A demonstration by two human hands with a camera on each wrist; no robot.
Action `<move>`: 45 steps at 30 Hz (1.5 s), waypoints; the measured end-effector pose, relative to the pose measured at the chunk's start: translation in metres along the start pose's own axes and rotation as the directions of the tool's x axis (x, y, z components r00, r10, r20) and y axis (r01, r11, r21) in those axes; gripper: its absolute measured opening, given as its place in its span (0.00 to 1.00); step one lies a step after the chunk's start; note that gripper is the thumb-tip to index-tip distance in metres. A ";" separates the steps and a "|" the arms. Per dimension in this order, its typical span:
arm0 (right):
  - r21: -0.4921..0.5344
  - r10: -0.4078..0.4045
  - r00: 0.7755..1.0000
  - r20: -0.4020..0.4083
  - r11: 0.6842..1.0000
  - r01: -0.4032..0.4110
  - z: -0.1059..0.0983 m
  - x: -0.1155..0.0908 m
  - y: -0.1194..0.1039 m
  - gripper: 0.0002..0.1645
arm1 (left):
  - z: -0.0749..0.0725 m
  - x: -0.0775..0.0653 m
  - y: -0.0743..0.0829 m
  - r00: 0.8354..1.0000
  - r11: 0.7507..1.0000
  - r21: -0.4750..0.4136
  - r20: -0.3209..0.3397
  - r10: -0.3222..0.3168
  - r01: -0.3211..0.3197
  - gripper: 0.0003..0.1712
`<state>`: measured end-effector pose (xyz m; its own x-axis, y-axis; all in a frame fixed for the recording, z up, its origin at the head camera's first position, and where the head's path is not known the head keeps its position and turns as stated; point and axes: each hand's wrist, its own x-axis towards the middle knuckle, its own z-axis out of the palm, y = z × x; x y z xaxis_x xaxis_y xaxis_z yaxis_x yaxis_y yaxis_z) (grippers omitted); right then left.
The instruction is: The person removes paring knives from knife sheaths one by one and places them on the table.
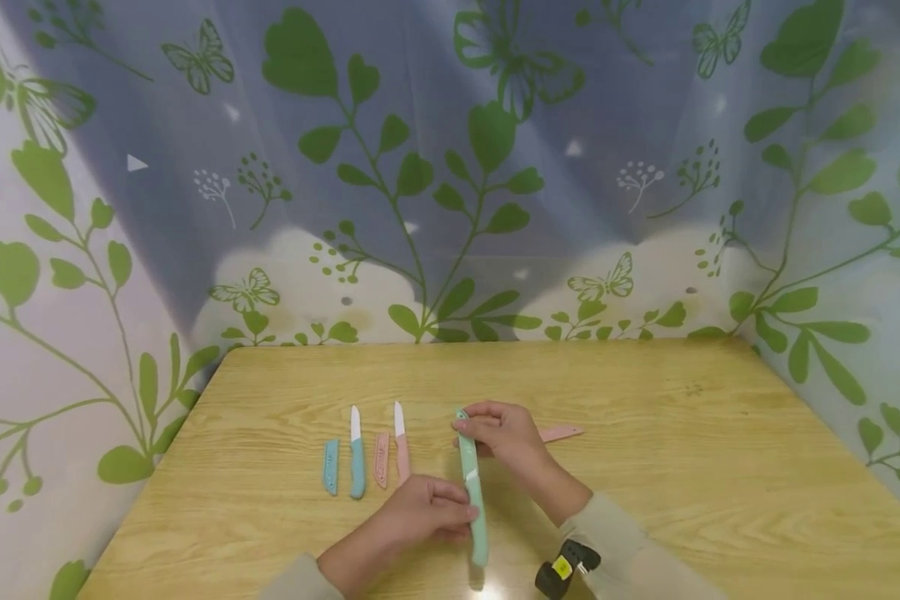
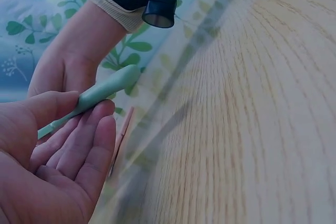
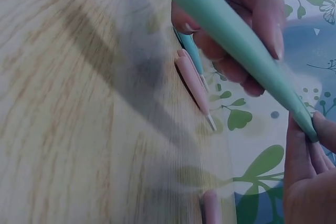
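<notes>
Over the table's middle, a mint-green paring knife [image 1: 477,527] is tilted slightly, its handle toward me. A matching green sheath [image 1: 467,448] covers most of its blade, with a short white strip of blade showing between sheath and handle. My left hand [image 1: 420,512] pinches the knife's handle between thumb and fingers. At the sheath's far end, my right hand [image 1: 513,437] pinches it between thumb and fingers. In the left wrist view the handle's rounded end [image 2: 118,80] sticks out past the left thumb. The right wrist view shows the knife and sheath in one line.
To the left lie a blue sheath [image 1: 331,467], a blue knife [image 1: 357,462] with a white blade, a pink sheath [image 1: 382,460] and a pink knife [image 1: 401,442]. Another pink piece [image 1: 562,433] lies partly behind my right hand. Patterned curtains [image 1: 435,208] surround the wooden table [image 1: 682,467].
</notes>
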<state>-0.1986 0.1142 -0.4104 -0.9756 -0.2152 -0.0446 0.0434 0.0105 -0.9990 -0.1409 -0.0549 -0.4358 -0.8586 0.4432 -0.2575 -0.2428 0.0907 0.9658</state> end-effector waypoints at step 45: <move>0.110 0.095 0.981 0.167 0.987 -0.115 0.010 -0.039 0.022 0.34 | -0.040 0.013 0.040 0.981 0.978 -0.149 -0.156 0.120 -0.143 0.18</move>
<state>-0.1575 0.1131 -0.4302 -0.9173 -0.3732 -0.1391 0.1783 -0.0725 -0.9813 -0.1803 -0.0810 -0.4016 -0.9412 0.3066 -0.1416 -0.1821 -0.1076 0.9774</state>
